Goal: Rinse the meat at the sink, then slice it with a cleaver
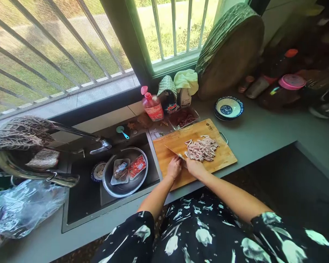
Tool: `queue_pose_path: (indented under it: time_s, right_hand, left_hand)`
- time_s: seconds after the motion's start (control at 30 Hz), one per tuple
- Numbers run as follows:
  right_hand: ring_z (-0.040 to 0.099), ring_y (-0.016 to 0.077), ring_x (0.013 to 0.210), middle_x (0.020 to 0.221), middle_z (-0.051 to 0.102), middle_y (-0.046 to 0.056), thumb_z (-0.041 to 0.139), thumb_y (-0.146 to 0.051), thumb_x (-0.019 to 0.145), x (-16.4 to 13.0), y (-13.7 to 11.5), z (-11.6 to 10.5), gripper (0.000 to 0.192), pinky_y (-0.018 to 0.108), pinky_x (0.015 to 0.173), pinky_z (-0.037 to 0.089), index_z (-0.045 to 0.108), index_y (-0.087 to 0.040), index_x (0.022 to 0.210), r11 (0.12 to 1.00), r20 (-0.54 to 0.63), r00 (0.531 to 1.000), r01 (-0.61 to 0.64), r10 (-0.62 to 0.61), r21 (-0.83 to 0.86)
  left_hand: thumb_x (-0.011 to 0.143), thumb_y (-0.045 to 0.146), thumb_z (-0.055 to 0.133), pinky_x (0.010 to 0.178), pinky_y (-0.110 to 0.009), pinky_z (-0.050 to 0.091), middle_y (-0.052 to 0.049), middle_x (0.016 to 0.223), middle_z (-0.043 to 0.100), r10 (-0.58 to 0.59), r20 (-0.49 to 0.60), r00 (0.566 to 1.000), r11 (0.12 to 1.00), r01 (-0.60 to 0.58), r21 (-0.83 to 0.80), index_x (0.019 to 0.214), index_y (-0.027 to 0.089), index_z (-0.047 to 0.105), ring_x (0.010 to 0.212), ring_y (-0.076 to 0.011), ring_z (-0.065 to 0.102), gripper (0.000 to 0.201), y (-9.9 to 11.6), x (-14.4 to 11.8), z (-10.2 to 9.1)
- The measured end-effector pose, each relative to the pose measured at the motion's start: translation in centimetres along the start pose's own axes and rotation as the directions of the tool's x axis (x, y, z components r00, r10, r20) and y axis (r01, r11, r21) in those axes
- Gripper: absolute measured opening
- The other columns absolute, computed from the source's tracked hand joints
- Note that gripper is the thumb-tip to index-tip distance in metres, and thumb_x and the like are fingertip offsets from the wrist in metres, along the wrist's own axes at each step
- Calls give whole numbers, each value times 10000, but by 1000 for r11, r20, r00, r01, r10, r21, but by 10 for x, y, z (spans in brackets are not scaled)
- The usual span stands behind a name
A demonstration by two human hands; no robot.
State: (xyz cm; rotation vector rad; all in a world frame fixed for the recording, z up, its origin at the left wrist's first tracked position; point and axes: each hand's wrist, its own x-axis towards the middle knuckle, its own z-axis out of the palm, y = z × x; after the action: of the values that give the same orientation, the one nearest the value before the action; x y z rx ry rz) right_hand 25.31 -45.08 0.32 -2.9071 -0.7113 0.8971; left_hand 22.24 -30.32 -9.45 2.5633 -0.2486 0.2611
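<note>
Seen from above: in the dark sink at left, a round steel basin (125, 171) holds two opened plastic meat trays. Right of it, on the grey table (263, 135), lies a pale wooden chopping board (197, 153). The left hand (174, 167) has its fingers clamped round a knife (173, 151); the right hand (195, 167) presses curled fingers beside a heap of pink sliced meat strips (201, 148). Fingertips are best kept tucked back from the blade. Far right sits an empty blue-patterned bowl (229, 107).

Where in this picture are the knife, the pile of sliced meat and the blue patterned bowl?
knife (172, 150), head view, middle of the blade
pile of sliced meat (201, 149), head view, centre of the heap
blue patterned bowl (229, 108), head view, inside of the bowl
</note>
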Motion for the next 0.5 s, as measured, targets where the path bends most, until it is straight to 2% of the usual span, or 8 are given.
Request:
queue_pose_path:
  time_s: [0.1, 0.23, 0.3, 0.43, 0.5]
  right_hand:
    - [614, 238, 778, 819, 617, 149, 298, -202, 864, -6, 12, 8, 222, 327, 649, 455, 464, -123, 988, 1000, -33, 999, 2, -2, 13]
    - [623, 240, 698, 717, 617, 123, 275, -268, 880, -30, 37, 30, 250, 325, 603, 458, 475, -127, 934, 999, 6, 1000, -27, 26, 25]
    - [622, 245, 732, 742, 618, 133, 289, -234, 871, -23, 30, 28, 229, 317, 609, 457, 471, -121, 950, 1000, -10, 1000, -18, 18, 15]
    - [615, 238, 777, 787, 615, 145, 303, -198, 859, 9, 3, 6, 223, 300, 633, 452, 474, -109, 972, 1000, -52, 998, 22, -21, 18]
    - [615, 234, 779, 800, 616, 141, 291, -240, 872, 8, 5, 2, 246, 301, 638, 452, 479, -118, 974, 999, -54, 998, 23, -21, 35]
  left_hand:
    - [767, 126, 489, 799, -351, 477, -79, 966, 604, -6, -18, 1000, 1000, 6, -12, 871, 160, 614, 926, -197, 535, 166, -1, -1, 1]
    - [773, 149, 495, 801, -350, 477, -83, 961, 603, -15, -39, 999, 999, 14, -30, 872, 166, 613, 932, -193, 537, 155, -1, -3, 3]
    - [771, 143, 493, 803, -346, 476, -85, 967, 603, -11, -42, 999, 1000, 9, -26, 859, 162, 615, 952, -196, 528, 152, -1, -4, 3]
    - [783, 154, 485, 799, -346, 476, -85, 964, 602, 16, -18, 1000, 1000, -16, -9, 872, 157, 609, 943, -197, 525, 152, 0, -4, -1]
    - [793, 176, 483, 794, -342, 477, -86, 957, 601, 13, -29, 999, 1000, -14, -9, 874, 155, 604, 924, -193, 530, 147, 1, -4, -3]
